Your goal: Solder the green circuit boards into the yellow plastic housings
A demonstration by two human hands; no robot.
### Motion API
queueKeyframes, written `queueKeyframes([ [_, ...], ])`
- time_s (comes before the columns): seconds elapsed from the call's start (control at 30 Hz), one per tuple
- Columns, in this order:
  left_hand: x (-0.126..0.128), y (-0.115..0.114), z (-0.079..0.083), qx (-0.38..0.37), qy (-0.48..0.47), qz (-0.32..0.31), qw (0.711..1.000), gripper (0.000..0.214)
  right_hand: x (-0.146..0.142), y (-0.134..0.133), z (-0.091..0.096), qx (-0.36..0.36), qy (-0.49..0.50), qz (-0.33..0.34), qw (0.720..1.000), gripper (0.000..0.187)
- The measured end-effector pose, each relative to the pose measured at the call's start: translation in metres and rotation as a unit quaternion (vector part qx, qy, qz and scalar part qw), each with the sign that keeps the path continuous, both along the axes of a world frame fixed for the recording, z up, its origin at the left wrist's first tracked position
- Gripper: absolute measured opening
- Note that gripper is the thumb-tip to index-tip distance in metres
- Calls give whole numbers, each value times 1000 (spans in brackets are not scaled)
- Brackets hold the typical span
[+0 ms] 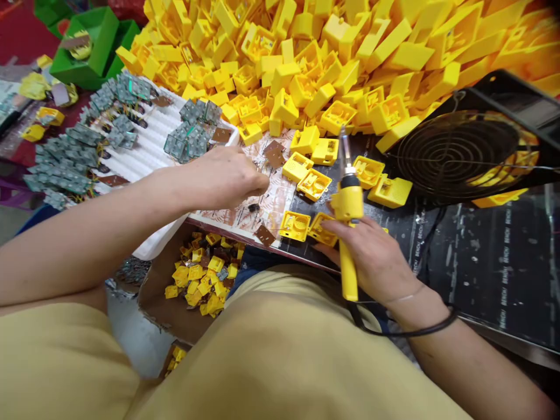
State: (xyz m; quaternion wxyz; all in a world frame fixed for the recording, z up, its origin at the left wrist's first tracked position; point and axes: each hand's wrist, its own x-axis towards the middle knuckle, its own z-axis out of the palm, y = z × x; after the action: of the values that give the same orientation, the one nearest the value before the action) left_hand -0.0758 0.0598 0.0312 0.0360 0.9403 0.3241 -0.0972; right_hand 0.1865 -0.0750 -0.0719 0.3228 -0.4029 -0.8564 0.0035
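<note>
My right hand (377, 252) is wrapped round a yellow soldering iron (349, 233), its metal tip pointing up and away from me. Fingers of the same hand reach a small yellow plastic casing (322, 230) at the table's front edge. Another open casing (294, 226) lies just left of it. Over the patterned paper, my left hand (234, 177) is closed with the fingertips curled under, and whatever it pinches is hidden. Near it lie a brown circuit board (274, 154), a second brown board (265, 235) and a small dark part (254, 207).
Yellow casings (280, 70) are heaped across the back. A black fan (464, 140) stands at right. Grey-green wired modules (70, 157) lie on a white ridged tray (146, 140) at left. Below the edge, a cardboard box (160, 303) holds yellow pieces. The iron's black cable (406, 334) crosses my right wrist.
</note>
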Motion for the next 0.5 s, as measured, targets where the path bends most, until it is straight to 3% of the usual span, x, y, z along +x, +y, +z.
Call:
queueKeyframes([
  [0.1,-4,2,5,-76,57,-18,995,19,-5,3,-2,6,-4,1,1000,34],
  [0.23,-11,11,7,-172,-14,-10,985,18,-1,0,1,19,12,-29,999,47],
  [0.37,-7,6,1,-187,-54,28,980,21,8,-9,11,46,40,-34,998,39],
  [0.5,15,-14,-19,-133,-55,8,990,23,15,-22,25,56,58,-61,995,28],
])
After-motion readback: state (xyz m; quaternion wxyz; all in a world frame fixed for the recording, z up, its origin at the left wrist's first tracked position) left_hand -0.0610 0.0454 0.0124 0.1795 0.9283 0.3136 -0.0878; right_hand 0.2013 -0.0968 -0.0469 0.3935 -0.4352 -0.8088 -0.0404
